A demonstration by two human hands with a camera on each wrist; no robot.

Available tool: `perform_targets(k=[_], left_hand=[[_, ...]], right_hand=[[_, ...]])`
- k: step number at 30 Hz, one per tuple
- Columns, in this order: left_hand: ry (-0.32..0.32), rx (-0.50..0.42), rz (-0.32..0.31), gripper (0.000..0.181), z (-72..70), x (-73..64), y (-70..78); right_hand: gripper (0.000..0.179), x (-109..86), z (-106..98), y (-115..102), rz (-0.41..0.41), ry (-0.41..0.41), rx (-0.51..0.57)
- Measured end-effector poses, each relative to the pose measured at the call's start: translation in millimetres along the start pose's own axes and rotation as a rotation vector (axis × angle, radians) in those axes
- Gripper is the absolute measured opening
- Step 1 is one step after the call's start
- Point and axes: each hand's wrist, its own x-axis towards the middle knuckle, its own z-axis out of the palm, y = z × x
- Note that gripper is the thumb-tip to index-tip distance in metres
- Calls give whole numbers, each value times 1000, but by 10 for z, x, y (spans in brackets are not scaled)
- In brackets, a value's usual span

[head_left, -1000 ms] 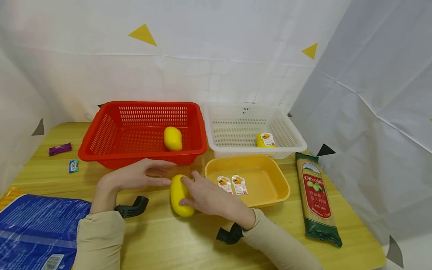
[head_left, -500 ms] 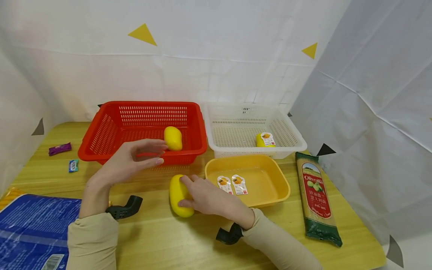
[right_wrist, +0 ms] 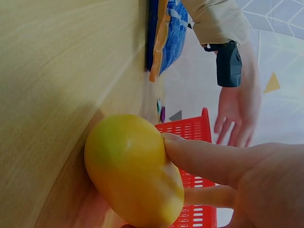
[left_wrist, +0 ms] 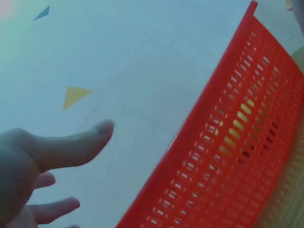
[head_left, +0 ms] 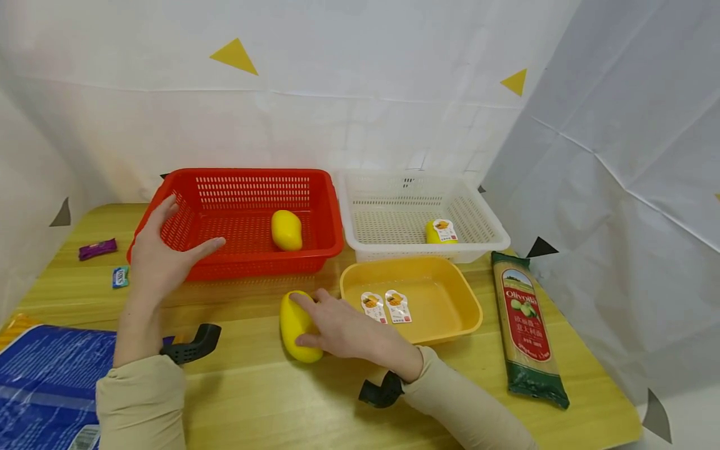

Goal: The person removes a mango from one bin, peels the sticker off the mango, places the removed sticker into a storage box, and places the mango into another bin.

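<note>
Right hand (head_left: 345, 328) pinches yellow mango (head_left: 299, 331), some fingertips hidden, left hand (head_left: 157, 259) at mango's ten o'clock, fingers spread, red slotted basket (head_left: 253, 267) beyond, blue bag (head_left: 53, 375) cut off at head view's eight o'clock

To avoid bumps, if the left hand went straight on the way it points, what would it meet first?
Probably the white sheet behind the red basket; the left hand appears above the basket's rim. Depth is unclear, so it might clip that rim first.
</note>
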Motion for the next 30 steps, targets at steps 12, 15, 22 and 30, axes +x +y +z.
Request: perform_targets(k=[12, 15, 22, 30], left_hand=[[33, 230, -54, 100, -103, 40, -188], [-16, 239, -129, 104, -120, 33, -213], [-70, 184, -229, 108, -141, 34, -235], [-91, 192, -238, 108, -148, 45, -262]], right_hand=[[65, 0, 1, -7, -8, -38, 17], [65, 4, 4, -15, 4, -42, 34], [64, 14, 15, -5, -6, -21, 79], [64, 17, 22, 7, -30, 2, 108]])
